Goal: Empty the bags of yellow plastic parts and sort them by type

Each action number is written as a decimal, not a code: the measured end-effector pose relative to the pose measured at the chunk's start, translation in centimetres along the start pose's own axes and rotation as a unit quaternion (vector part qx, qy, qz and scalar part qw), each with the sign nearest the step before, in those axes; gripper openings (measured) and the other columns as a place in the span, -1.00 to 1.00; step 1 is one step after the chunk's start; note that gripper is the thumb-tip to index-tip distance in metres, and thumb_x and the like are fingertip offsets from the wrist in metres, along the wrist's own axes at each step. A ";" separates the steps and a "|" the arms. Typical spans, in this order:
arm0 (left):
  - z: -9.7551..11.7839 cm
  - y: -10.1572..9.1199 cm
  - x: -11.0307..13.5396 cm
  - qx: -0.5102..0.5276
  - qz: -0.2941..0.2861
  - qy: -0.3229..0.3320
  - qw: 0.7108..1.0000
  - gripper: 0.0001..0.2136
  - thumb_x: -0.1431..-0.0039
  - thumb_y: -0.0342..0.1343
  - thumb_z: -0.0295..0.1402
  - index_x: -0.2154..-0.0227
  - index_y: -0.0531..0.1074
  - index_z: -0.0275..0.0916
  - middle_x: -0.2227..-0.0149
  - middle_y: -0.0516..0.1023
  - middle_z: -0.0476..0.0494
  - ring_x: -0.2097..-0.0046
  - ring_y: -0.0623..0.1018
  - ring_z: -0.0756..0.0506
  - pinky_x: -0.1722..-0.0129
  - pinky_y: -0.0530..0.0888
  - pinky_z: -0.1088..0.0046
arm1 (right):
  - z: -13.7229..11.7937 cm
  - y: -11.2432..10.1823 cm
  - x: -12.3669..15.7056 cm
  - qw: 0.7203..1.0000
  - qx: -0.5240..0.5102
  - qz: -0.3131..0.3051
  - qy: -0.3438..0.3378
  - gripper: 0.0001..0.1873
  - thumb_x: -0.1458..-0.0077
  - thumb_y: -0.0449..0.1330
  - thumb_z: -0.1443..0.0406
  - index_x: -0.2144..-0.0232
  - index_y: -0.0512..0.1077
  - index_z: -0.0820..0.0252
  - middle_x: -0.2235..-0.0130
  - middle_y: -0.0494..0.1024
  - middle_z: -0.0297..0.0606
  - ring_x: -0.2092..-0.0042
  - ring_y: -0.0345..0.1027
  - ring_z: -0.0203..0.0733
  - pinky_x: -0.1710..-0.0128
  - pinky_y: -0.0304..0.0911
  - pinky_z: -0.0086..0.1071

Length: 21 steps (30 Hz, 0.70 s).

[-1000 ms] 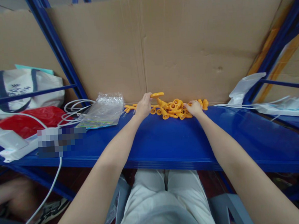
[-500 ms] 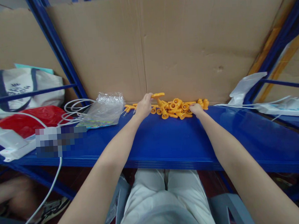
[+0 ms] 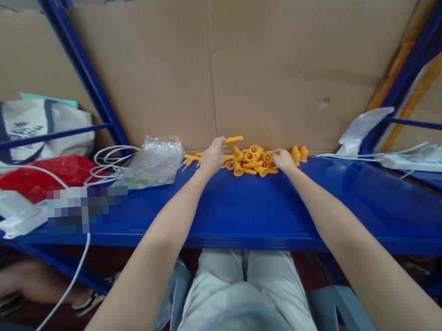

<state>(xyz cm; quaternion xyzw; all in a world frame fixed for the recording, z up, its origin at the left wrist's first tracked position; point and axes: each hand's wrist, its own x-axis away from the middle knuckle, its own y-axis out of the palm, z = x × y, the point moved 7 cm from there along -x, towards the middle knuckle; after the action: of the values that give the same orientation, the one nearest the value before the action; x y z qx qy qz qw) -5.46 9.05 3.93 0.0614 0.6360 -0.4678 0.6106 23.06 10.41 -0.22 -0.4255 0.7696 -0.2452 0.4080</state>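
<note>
My left hand (image 3: 213, 156) is closed on a yellow T-shaped plastic piece (image 3: 235, 140), raised at the left side of a pile of similar pieces. The yellow pile (image 3: 258, 164) is made of tubular parts with round cupped ends, and darker centres show in several of them. Against its right side rests my right hand (image 3: 283, 159), fingers curled in; whatever they may grip is hidden. Two yellow knobby pieces (image 3: 299, 154) stand just right of that hand. Left of my left hand lie yellow branched pieces (image 3: 191, 160) with small metal-looking ends.
The blue shelf (image 3: 246, 209) backs onto a cardboard panel (image 3: 268, 72). On the left are a clear plastic bag (image 3: 153, 162), white cables, a red bag (image 3: 62, 172) and a power strip (image 3: 25, 220). Another power strip (image 3: 423, 158) lies right. A person's leg shows lower left.
My right hand has moved left, and the pile's pieces have shifted left with it, leaving a gap from the two knobby pieces. My left hand has hardly moved.
</note>
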 end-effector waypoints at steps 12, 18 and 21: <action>0.8 0.0 -0.2 0.034 0.000 -0.082 0.996 -0.65 -0.48 -0.25 -0.21 -0.12 0.30 -0.23 0.11 0.63 -0.26 0.19 0.65 -0.16 0.14 0.54 0.28 | -9.3 0.7 3.7 0.948 -0.269 -0.030 -0.166 -0.48 -0.28 0.03 -0.07 0.05 0.50 0.19 0.04 0.62 -0.08 -0.05 0.47 -0.06 -0.06 0.34 -0.21; 1.2 0.3 -0.1 0.001 -0.021 -0.079 0.997 -0.65 -0.48 -0.27 -0.19 -0.04 0.33 -0.25 0.23 0.66 -0.22 0.26 0.65 -0.14 0.21 0.52 0.37 | -10.5 0.8 4.6 0.905 -0.391 -0.101 -0.135 -0.44 -0.08 0.15 -0.24 0.45 0.39 0.12 0.51 0.43 -0.35 0.45 0.35 -0.26 0.40 0.34 -0.40; 1.4 0.3 0.1 -0.050 -0.059 -0.090 0.993 -0.67 -0.47 -0.21 -0.18 0.00 0.37 -0.24 0.26 0.66 -0.23 0.19 0.66 -0.19 0.20 0.52 0.36 | -10.6 0.7 4.6 0.904 -0.397 -0.104 -0.124 -0.39 0.00 0.18 -0.28 0.56 0.30 0.11 0.60 0.29 -0.42 0.56 0.18 -0.33 0.55 0.19 -0.43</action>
<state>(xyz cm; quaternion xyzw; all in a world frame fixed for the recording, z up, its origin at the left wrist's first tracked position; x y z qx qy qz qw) -4.26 8.24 3.90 -0.0491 0.6036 -0.4748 0.6387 12.46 7.20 3.12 -0.6566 0.6979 0.0942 0.2700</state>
